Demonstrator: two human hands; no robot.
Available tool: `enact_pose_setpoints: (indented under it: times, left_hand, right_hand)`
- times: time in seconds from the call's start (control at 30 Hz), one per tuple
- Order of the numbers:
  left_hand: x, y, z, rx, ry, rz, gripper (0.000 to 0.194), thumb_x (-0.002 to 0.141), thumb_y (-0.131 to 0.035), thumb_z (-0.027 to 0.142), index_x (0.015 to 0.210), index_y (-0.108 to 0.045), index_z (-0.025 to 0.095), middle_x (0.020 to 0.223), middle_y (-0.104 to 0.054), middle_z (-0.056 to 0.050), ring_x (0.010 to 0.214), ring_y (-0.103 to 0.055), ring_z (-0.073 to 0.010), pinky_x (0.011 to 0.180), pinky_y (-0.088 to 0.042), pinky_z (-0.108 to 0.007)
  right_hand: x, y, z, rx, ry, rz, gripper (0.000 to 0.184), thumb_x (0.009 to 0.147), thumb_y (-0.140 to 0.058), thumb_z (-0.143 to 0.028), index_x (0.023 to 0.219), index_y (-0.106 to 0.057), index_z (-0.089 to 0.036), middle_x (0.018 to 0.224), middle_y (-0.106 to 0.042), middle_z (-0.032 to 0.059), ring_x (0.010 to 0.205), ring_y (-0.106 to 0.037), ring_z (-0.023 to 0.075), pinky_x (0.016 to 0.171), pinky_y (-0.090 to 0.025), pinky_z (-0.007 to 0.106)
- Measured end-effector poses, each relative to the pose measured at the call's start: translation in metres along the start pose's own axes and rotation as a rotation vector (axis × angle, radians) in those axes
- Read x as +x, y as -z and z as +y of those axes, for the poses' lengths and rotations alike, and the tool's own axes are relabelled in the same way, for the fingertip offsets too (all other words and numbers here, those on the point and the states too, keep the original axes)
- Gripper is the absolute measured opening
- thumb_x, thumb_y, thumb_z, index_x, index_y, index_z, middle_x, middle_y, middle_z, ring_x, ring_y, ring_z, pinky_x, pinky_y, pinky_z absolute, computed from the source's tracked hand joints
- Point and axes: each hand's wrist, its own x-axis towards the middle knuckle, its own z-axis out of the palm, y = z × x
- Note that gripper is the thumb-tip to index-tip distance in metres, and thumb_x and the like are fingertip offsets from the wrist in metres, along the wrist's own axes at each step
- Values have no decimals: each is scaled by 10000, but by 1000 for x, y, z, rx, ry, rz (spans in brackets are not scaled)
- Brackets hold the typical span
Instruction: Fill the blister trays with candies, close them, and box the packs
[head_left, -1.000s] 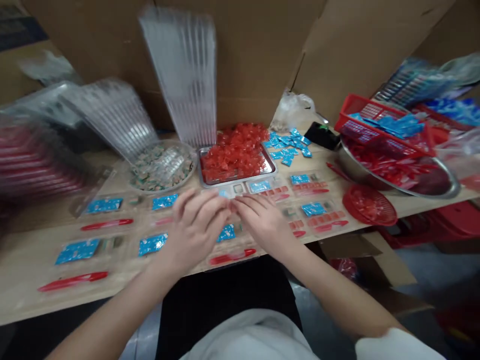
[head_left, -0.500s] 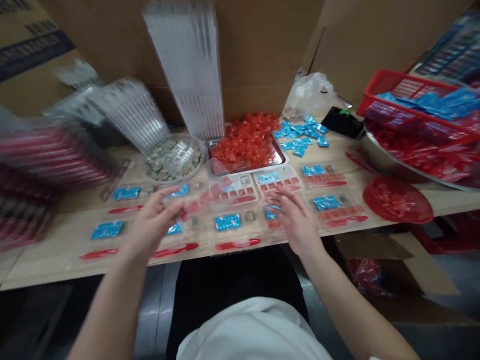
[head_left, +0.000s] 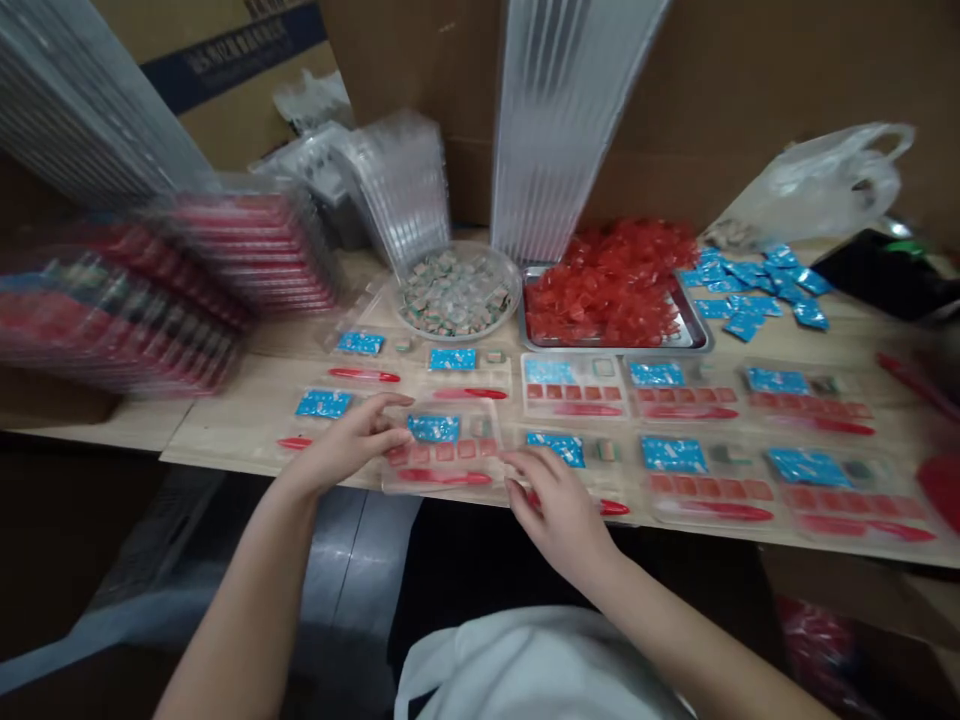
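Here, clear plastic tray [head_left: 480, 412] holds blue packet [head_left: 433, 429], red stick [head_left: 442, 477].

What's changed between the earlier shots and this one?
The left hand and right hand, close together mid-table earlier, have moved apart. They now sit either side of a clear blister tray near the front of the table, the left hand touching its edge. The tray has a blue packet and red pieces. The steel tray of red packets stayed put.
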Motion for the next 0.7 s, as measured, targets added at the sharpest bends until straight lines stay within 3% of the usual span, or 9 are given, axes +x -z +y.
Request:
enact_pose_setpoints:
  times: [0.07, 0.2, 0.37, 0.5, 0.7]
  left_hand:
    - [4, 0, -1, 52, -27, -5, 460, 733, -640, 310, 1165, -522, 209, 748, -624, 4, 678, -625, -166, 613, -488, -271]
    - [9, 5, -4, 241, -115, 64, 476, 749, -612, 308, 1193, -491, 187, 929, -587, -42, 739, -619, -160, 688, -510, -318]
    - [4, 0, -11, 515, -266, 280, 430, 787, -589, 345, 1182, -508, 195, 1124, -535, -99, 923, -582, -204, 809, -506, -397]
    - [-19, -16, -11, 654, -451, 488, 384, 849, -534, 292, 1224, -485, 225, 1283, -488, -100, 1221, -442, -251, 1018, -373, -460]
    - [-50, -43, -42, 885, -499, 398, 410, 868, -510, 266, 1276, -470, 243, 1379, -460, -95, 1324, -346, -273, 1065, -318, -479]
  right_hand:
    - [-2, -4, -1, -113, 77, 19, 338, 831, -481, -109, 1149, -543, -205, 1077, -582, 106, 1006, -553, 230, 841, -505, 416]
    - [-3, -10, -6, -240, 186, -64, 377, 823, -491, -82, 1182, -540, -187, 1172, -558, 131, 1078, -524, 259, 891, -486, 461]
    - [-4, -11, -12, -241, 234, -89, 399, 848, -439, -58, 1207, -530, -206, 1133, -601, 110, 1022, -569, 223, 841, -523, 408]
    - [-3, -8, -10, -295, 256, -81, 369, 850, -477, -115, 1203, -546, -198, 1129, -619, 113, 1011, -573, 237, 854, -513, 437]
    - [-2, -13, -3, -423, 289, -158, 330, 847, -523, -170, 1172, -576, -160, 1216, -589, 134, 1141, -500, 307, 881, -483, 501]
